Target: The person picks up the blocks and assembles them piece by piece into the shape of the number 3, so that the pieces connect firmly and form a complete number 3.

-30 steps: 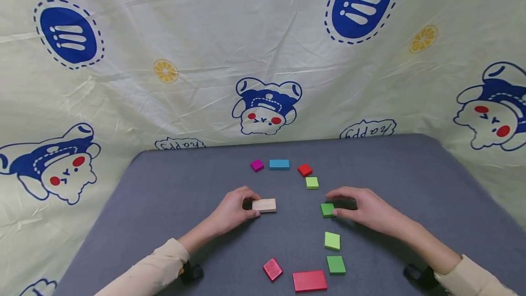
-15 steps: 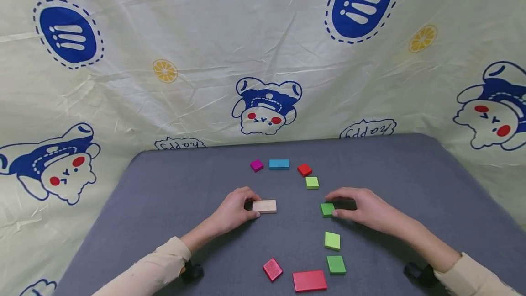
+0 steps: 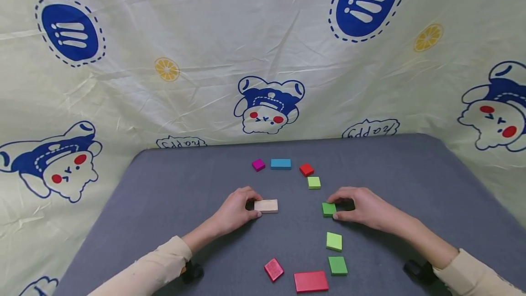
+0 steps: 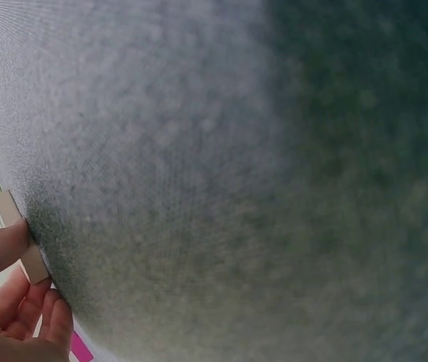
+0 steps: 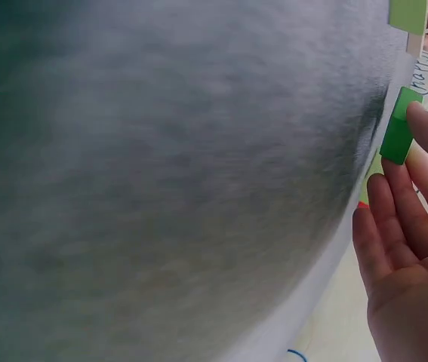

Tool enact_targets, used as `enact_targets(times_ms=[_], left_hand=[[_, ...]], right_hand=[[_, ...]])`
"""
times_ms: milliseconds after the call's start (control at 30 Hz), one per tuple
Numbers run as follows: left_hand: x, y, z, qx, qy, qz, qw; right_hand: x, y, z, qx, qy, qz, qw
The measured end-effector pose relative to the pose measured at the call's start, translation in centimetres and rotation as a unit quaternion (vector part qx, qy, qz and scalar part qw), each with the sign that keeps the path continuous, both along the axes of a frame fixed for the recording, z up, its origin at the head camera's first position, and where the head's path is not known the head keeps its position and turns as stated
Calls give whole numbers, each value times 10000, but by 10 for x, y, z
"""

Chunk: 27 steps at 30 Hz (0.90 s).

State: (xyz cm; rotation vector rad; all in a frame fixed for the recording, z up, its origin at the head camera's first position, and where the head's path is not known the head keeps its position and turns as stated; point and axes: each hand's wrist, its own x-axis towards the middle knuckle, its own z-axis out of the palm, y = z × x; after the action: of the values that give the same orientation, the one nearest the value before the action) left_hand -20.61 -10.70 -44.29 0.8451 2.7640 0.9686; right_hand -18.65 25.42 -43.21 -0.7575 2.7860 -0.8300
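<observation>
A plain wooden block (image 3: 266,206) lies flat on the grey table, and my left hand (image 3: 237,208) pinches its left end between thumb and fingers. The left wrist view shows the thumb on one side of this wooden block (image 4: 17,234) and fingertips at its other side. To the right, my right hand (image 3: 365,207) pinches a green square block (image 3: 328,209) by its right side. In the right wrist view the thumb covers part of the green block (image 5: 397,139), with fingertips against its lower end. A gap of bare cloth separates the two blocks.
Behind the hands lie a magenta block (image 3: 258,165), a blue block (image 3: 281,164), a red block (image 3: 306,170) and a lime block (image 3: 314,182). Nearer are another lime block (image 3: 334,241), another green block (image 3: 338,266), a pinkish-red square block (image 3: 274,270) and a red rectangular block (image 3: 311,282).
The right hand's fingertips have drawn in closer on the green block. The left hand keeps its hold on the wooden block. The head view has shifted slightly.
</observation>
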Motion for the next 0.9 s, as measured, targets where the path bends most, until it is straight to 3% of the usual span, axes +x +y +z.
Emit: enact_targets(times_ms=[233,700,900], left_hand=[[-1,1,0,-43,48,-51,10000],[-2,-1,2,-46,-30,-78,10000],[-2,-2,1,-114,-101,-89,9998]], right_hand=[[-8,-16,7,-25,-19,73,10000],[-26,-63,14,83,23,763,9970],[-32,-82,12,171,57,876,9960]])
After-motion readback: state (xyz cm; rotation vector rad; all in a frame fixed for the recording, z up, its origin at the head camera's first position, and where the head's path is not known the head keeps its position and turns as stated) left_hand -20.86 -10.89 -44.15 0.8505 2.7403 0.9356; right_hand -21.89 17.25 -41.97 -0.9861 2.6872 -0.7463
